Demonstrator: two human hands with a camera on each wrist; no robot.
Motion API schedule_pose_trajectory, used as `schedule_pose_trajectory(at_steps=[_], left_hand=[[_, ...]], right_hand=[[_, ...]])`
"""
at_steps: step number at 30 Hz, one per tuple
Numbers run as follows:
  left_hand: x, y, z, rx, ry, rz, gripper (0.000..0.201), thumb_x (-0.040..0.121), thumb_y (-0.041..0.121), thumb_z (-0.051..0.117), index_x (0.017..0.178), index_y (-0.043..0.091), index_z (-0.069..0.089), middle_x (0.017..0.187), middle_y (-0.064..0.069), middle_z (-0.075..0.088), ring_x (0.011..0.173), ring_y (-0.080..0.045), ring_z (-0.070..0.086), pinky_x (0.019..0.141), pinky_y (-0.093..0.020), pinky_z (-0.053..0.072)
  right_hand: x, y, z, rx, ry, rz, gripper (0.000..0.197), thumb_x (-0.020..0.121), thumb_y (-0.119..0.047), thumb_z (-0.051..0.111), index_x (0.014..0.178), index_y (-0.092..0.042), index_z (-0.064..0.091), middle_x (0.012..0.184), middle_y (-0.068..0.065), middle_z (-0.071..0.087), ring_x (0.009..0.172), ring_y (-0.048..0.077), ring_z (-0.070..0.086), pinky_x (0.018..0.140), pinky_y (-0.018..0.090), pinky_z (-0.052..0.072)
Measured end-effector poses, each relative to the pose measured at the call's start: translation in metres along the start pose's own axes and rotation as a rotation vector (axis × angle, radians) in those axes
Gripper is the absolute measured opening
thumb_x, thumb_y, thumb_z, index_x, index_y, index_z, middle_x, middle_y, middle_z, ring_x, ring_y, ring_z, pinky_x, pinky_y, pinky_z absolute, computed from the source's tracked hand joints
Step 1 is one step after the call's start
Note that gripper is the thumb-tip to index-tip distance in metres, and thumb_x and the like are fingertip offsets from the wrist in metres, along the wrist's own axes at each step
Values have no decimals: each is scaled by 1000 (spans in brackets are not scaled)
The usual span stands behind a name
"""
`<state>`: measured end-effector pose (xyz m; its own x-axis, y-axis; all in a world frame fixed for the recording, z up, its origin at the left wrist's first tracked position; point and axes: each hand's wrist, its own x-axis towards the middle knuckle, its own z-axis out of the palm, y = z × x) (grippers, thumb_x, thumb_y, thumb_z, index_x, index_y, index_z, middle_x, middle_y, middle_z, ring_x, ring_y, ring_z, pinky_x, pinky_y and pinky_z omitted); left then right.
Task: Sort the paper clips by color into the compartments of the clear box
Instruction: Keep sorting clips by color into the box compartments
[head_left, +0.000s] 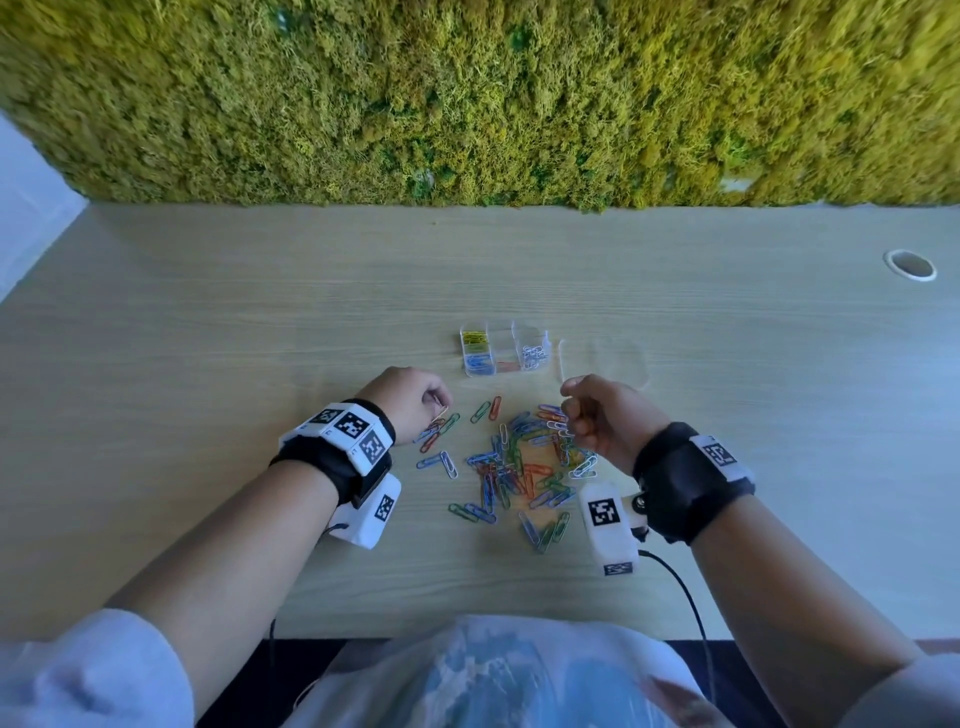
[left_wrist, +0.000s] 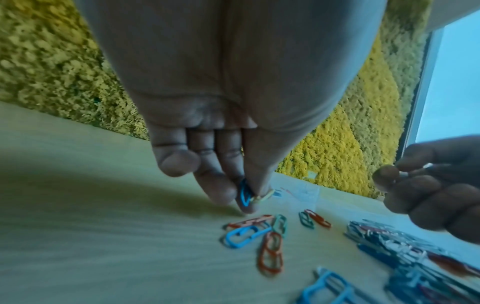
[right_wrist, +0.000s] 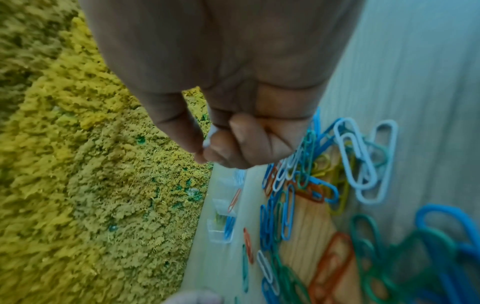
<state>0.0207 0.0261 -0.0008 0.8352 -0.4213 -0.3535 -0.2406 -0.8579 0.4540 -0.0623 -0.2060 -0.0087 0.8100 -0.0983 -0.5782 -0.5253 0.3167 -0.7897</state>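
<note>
A clear box (head_left: 504, 345) with compartments stands on the desk; it holds yellow, blue, red and white clips apart from each other. Below it lies a loose pile of mixed paper clips (head_left: 524, 462). My left hand (head_left: 439, 410) hovers over the pile's left edge. In the left wrist view its fingertips (left_wrist: 246, 205) pinch a blue clip (left_wrist: 244, 194) and a yellow clip (left_wrist: 263, 197). My right hand (head_left: 571, 415) is curled above the pile's right side. A white clip (right_wrist: 209, 136) is pinched between its thumb and forefinger.
The box's clear lid (head_left: 602, 364) lies flat just right of the box. A moss wall (head_left: 467, 104) runs along the desk's far edge. A cable hole (head_left: 910, 265) sits at the far right. Scattered clips (left_wrist: 270, 253) lie under the left hand.
</note>
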Motion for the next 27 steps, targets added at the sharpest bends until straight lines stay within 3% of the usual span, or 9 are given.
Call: schedule_pose_trajectory(at_steps=[3, 9, 13, 16, 19, 21, 24, 27], left_hand=[[0, 1, 2, 42, -9, 12, 20, 91, 13, 48, 90, 26, 63, 92, 4, 60, 86, -19, 63, 77, -31, 52], [2, 5, 4, 9, 18, 44, 8, 85, 19, 54, 83, 21, 61, 81, 9, 61, 80, -14, 60, 71, -24, 47], [2, 10, 4, -20, 76, 78, 8, 83, 18, 55, 77, 20, 60, 74, 13, 57, 76, -12, 57, 69, -23, 44], [2, 16, 5, -99, 111, 76, 8, 80, 17, 57, 72, 20, 56, 73, 10, 58, 74, -14, 58, 65, -25, 47], [0, 24, 9, -201, 83, 72, 6, 79, 18, 58, 73, 19, 56, 74, 5, 62, 66, -18, 61, 59, -29, 51], [-1, 33, 14, -246, 18, 93, 6, 81, 16, 58, 77, 19, 56, 72, 4, 62, 59, -15, 59, 52, -26, 50], [0, 50, 22, -306, -70, 104, 5, 86, 16, 53, 83, 17, 57, 70, 1, 61, 59, -16, 62, 63, -33, 56], [7, 67, 31, -319, -173, 51, 17, 90, 19, 46, 76, 15, 55, 64, -3, 60, 50, -15, 56, 59, -30, 51]], right_hand=[[-1, 1, -2, -94, 1, -18, 13, 94, -9, 47, 82, -11, 53, 57, 1, 43, 47, 13, 34, 38, 20, 27], [-3, 0, -11, -255, 84, -58, 9, 93, -10, 54, 84, -10, 57, 60, 1, 43, 49, 12, 35, 40, 19, 28], [-7, -1, -16, -844, 171, -142, 7, 88, -14, 61, 83, -12, 67, 61, -4, 52, 56, 11, 46, 44, 15, 36], [-14, 1, -14, -1278, 122, -182, 9, 83, -20, 64, 83, -17, 73, 79, -3, 65, 72, 13, 57, 52, 14, 42], [-19, 5, -6, -1518, 78, -159, 18, 85, -27, 62, 89, -15, 74, 92, 1, 69, 83, 18, 63, 63, 23, 52], [-20, 6, -1, -1610, 84, -167, 24, 87, -29, 58, 95, -13, 73, 98, 6, 70, 90, 22, 65, 72, 29, 55], [-21, 6, 0, -1640, 78, -176, 25, 88, -32, 56, 94, -14, 71, 98, 4, 68, 89, 20, 65, 68, 27, 52], [-20, 6, -12, -1454, 100, -166, 12, 84, -29, 60, 85, -19, 67, 89, 0, 64, 77, 16, 59, 63, 24, 47]])
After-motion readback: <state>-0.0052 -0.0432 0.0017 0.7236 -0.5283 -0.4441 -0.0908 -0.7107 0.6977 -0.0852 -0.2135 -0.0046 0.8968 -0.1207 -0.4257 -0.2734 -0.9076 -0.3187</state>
